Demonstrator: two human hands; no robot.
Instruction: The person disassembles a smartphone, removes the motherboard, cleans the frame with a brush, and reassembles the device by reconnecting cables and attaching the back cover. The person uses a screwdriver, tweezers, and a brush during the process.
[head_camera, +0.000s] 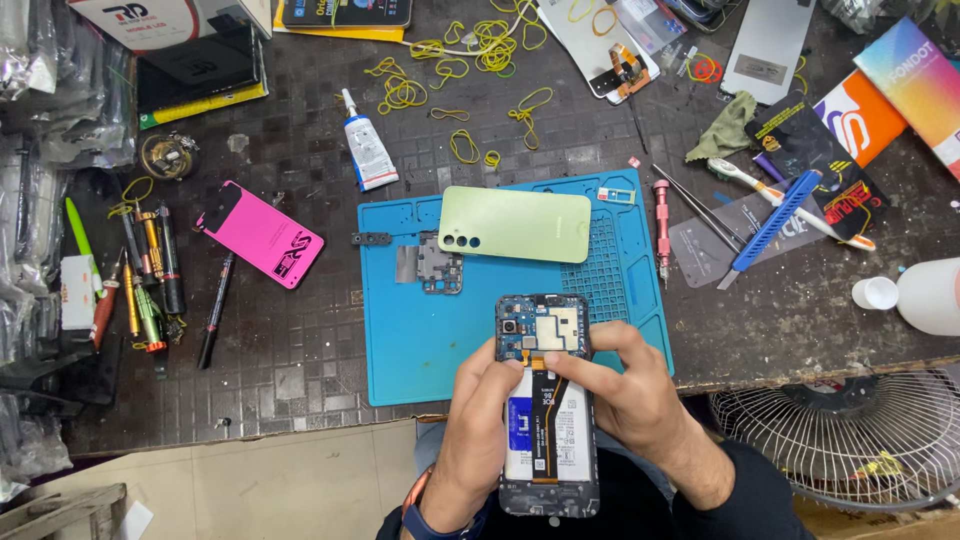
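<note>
Hands grip an opened phone (545, 400) over the worktop's (300, 370) near edge: left hand (480, 420) clasps its side, right hand (625, 390) presses fingertips at the flex cable. Judged mid-disassembly; next needs careful connector prying.

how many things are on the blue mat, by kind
Green phone back cover: 1
Grey metal shield plate: 1
Small black bracket: 1
Small tray at the mat's top right corner: 1
Total: 4
The opened phone is in the left hand and right hand.
</note>
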